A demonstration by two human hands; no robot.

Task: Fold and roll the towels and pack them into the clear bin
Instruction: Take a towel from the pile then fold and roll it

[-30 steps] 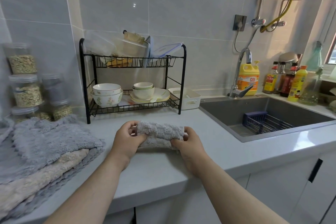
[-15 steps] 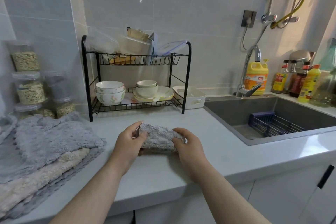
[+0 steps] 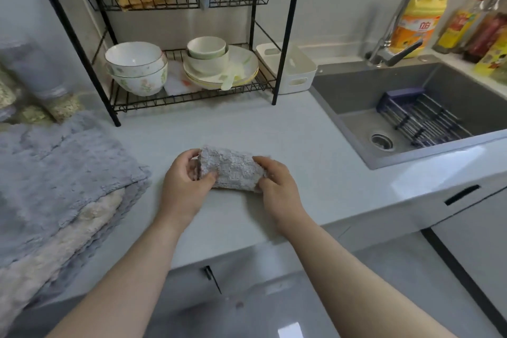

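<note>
A rolled grey towel (image 3: 233,170) lay crosswise on the white counter (image 3: 315,145), held at both ends. The left hand (image 3: 182,186) curled round its left end, thumb pressed on the near face and fingers wrapped over the far side. The right hand (image 3: 277,186) gripped the right end in the same way, fingers curled over the top. The roll sat nearer the counter's front edge than the wall, and both wrists crossed that edge.

On the left, a stack of flat towels (image 3: 55,173) (grey on top, a cream one beneath) reached close to the left hand, its fringed edge overhanging the counter's front. A strip of open counter showed between stack and hand. Behind the roll, a wider band of open surface ran back to the feet of the black wire dish rack (image 3: 285,35), whose lower shelf held bowls (image 3: 135,68) and plates. A white basket (image 3: 293,68) stood just beside the rack's right leg.

On the right, the counter continued open as far as the rim of the grey sink (image 3: 343,118), well apart from the right hand. A drain basket (image 3: 422,115) lay inside the sink, and a yellow detergent bottle (image 3: 417,19) stood behind the faucet (image 3: 395,22).
</note>
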